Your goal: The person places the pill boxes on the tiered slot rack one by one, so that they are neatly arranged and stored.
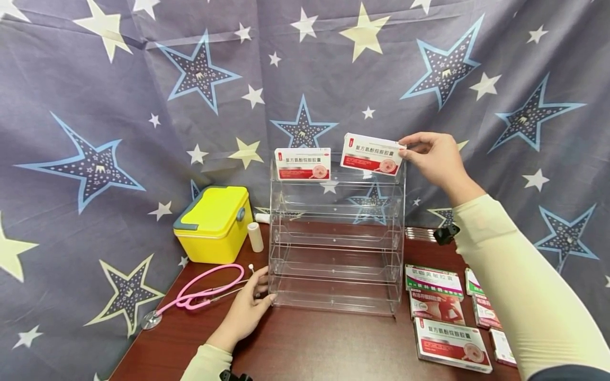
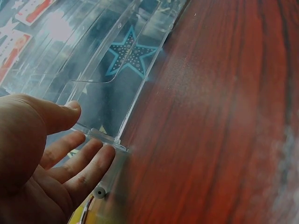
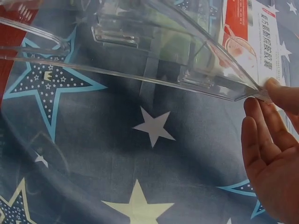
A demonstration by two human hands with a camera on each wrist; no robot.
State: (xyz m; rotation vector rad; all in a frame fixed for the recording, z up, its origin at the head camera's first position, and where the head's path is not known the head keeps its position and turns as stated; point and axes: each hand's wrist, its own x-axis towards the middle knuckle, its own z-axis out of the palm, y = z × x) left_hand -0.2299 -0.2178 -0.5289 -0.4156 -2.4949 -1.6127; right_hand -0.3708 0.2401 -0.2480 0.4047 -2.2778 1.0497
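Observation:
A clear tiered display rack (image 1: 333, 271) stands on the table. My right hand (image 1: 436, 161) pinches the right end of a white and red medicine box (image 1: 373, 154), which sits slightly tilted at the top tier's right side. In the right wrist view, the thumb and fingers (image 3: 275, 135) meet at that box's end, by the rack's corner. A matching medicine box (image 1: 303, 164) rests upright at the left of the top tier. With loosely extended fingers, my left hand (image 1: 245, 307) touches the rack's lower left side; its fingertips (image 2: 106, 154) are at the bottom corner.
Stacked medicine boxes (image 1: 450, 344) lie right of the rack, with more boxes (image 1: 502, 346) beside them, partly behind my right sleeve. At left are a yellow case (image 1: 212, 225), a pink stethoscope (image 1: 190, 291) and a white roll (image 1: 254, 237). A star-patterned cloth (image 1: 314, 69) hangs behind.

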